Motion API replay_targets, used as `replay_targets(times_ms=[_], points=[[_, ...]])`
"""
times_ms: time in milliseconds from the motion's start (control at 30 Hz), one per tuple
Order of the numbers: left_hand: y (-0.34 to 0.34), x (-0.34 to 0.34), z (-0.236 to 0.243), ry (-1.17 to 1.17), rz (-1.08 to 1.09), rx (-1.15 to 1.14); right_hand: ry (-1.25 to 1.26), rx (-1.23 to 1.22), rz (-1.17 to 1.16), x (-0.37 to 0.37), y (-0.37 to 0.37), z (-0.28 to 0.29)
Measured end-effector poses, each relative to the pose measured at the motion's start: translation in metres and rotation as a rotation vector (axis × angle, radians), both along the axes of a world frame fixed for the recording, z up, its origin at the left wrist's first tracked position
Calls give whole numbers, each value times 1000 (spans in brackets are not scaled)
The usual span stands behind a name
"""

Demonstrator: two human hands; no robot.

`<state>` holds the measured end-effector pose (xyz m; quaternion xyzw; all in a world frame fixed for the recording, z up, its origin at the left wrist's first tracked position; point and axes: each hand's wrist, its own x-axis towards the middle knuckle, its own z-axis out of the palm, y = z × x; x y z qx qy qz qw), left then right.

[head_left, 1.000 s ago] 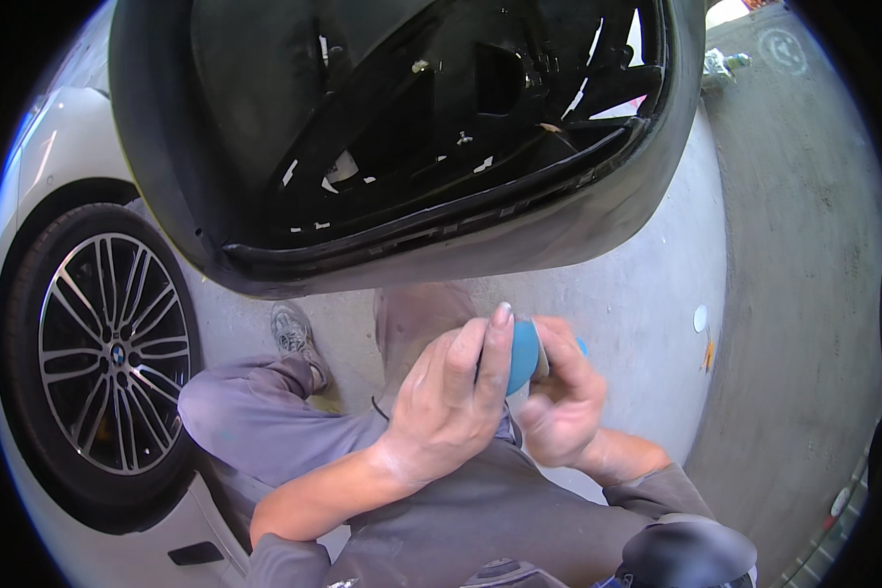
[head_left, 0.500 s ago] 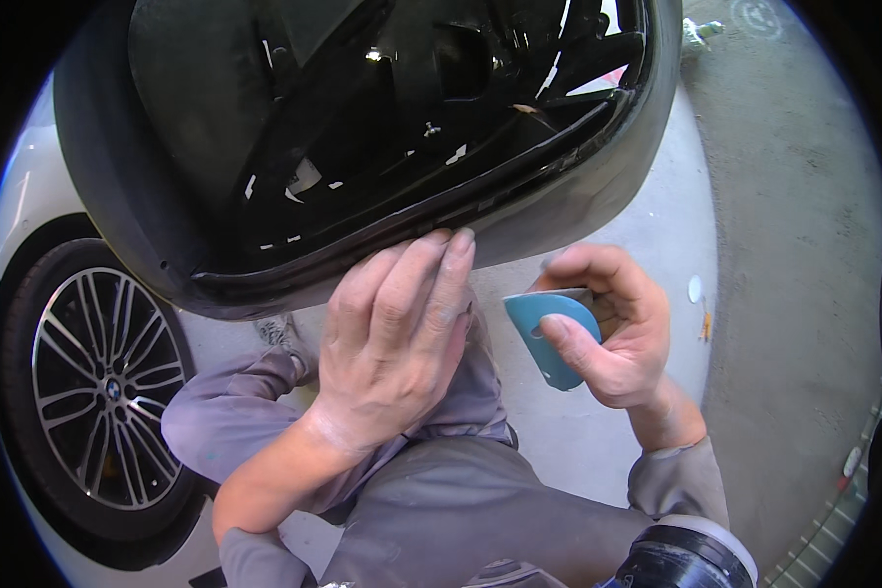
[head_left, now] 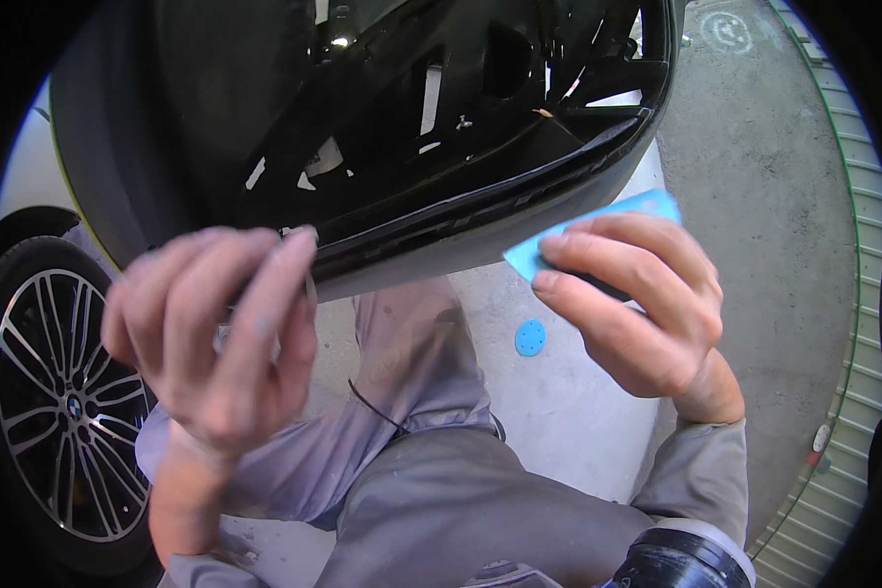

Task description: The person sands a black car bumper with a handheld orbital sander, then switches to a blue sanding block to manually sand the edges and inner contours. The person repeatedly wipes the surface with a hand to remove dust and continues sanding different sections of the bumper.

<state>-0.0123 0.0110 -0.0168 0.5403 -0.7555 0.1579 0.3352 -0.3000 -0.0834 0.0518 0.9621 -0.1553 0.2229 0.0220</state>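
The fingers of the right hand (head_left: pixel 647 304) grip a light-blue sheet (head_left: pixel 647 204), hand angled leftward, knuckles up, near the lower edge of a hollow black panel (head_left: pixel 412 250); we cannot tell if they touch. The left hand (head_left: pixel 216 338), blurred, is raised with bent fingers in front of the panel; we cannot tell whether it holds anything. We judge the step as handling the sheet; the next move calls for a steady grip. Beyond, a blue holed disc (head_left: pixel 530 338) lies on the pale floor (head_left: pixel 598 416); a wheel (head_left: pixel 73 407) stands at left.
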Motion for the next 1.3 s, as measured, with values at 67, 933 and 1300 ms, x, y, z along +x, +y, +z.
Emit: replay_targets(times_ms=[67, 933, 1300], points=[[-15, 13, 5, -24, -45, 30, 54, -207, 35, 3, -2, -5], [-10, 31, 2, -85, -189, 100, 9, -436, -11, 59, 32, -55], [-8, 31, 2, -87, -228, 91, -19, -492, 0, 49, 32, -62]])
